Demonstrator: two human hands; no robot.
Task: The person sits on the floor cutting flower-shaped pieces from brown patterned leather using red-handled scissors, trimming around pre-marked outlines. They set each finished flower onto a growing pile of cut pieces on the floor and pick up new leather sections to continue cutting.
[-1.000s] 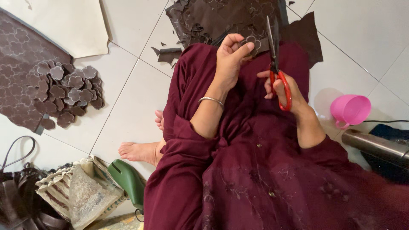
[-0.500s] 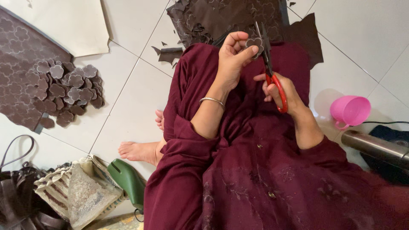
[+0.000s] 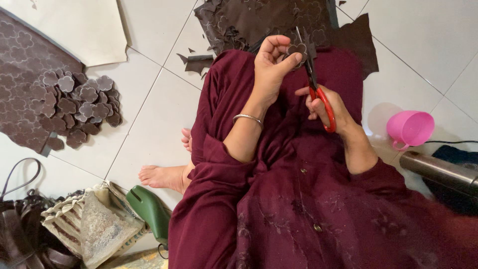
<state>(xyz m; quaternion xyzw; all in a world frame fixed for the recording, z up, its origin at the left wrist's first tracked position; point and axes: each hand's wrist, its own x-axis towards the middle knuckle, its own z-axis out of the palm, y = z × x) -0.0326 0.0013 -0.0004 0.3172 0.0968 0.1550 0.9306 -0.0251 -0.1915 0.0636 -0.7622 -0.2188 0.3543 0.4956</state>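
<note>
Person sitting on a white tiled floor (image 3: 149, 134), maroon garment across the lap.

Left hand (image 3: 271, 67) is raised over the lap, fingers curled in, thumb and forefinger pinching a small brown flower-shaped leather piece (image 3: 297, 50) at its left edge. The piece is standing up out of the fingertips, free edge facing right.

Right hand (image 3: 326, 107) is gripping red-handled scissors (image 3: 313, 79), fingers closed through the loops. Handles are sitting low by the right wrist; blades are running up and slightly left, long axis near vertical in view, tips reaching just past the top of the leather piece. Blades are lying just right of the piece, touching or overlapping its edge; whether they are parted or closed on it is hard to tell, since dark blade merges with dark leather.

So the piece is lying up and left of the right hand, directly at the left fingertips; the left hand is the nearer one.

Surroundings: a dark brown leather sheet (image 3: 259, 20) with cut-out holes beyond the knees; a pile of cut flower shapes (image 3: 82, 107) on a patterned sheet at left; a pink plastic cup (image 3: 411, 128) at right; a green object (image 3: 149, 211) and bags (image 3: 74, 226) at lower left.
</note>
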